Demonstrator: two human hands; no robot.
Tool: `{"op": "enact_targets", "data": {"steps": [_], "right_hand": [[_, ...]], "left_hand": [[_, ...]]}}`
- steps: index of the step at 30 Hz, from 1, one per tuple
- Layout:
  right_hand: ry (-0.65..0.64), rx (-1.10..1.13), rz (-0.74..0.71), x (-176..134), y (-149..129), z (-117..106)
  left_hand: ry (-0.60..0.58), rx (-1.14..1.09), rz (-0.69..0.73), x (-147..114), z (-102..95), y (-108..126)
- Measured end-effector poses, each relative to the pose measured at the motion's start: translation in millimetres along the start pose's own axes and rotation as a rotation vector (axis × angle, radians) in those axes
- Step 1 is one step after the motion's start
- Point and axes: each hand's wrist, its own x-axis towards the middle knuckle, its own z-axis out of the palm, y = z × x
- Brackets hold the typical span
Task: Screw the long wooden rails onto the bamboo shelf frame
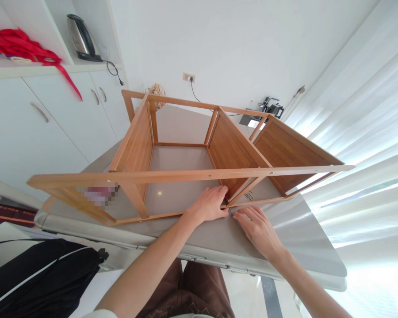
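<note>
A wooden shelf rack [172,176] lies on its side on the grey tabletop [199,236], its flat shelf panels standing upright. My left hand [208,204] is closed around the lower rail where the middle shelf panel [230,152] meets it. Just right of it, the fingers of my right hand [257,227] pinch a small metal piece [231,212] against the outside of that joint. Its exact kind is too small to make out. Several slim metal pieces [248,195], apparently screws, lie on the table inside the frame.
A coffee machine [265,110] stands behind the rack, near a white curtain [361,132]. At the left are white cabinets [63,115] with an electric kettle [82,37] and red ribbon [23,46]. A black bag [43,274] sits below the table's left front edge.
</note>
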Motion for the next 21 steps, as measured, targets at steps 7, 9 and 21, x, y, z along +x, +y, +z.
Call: {"op": "enact_targets", "data": {"steps": [7, 9, 21], "right_hand": [[0.072, 0.09, 0.14, -4, -3, 9], [0.066, 0.079, 0.117, -5, -2, 9], [-0.037, 0.15, 0.068, -4, -5, -10]], "left_hand": [[-0.007, 0.001, -0.009, 0, -0.2, 0], [-0.01, 0.003, -0.011, 0, -0.6, 0], [0.0, 0.0, 0.004, 1, 2.5, -2]]}}
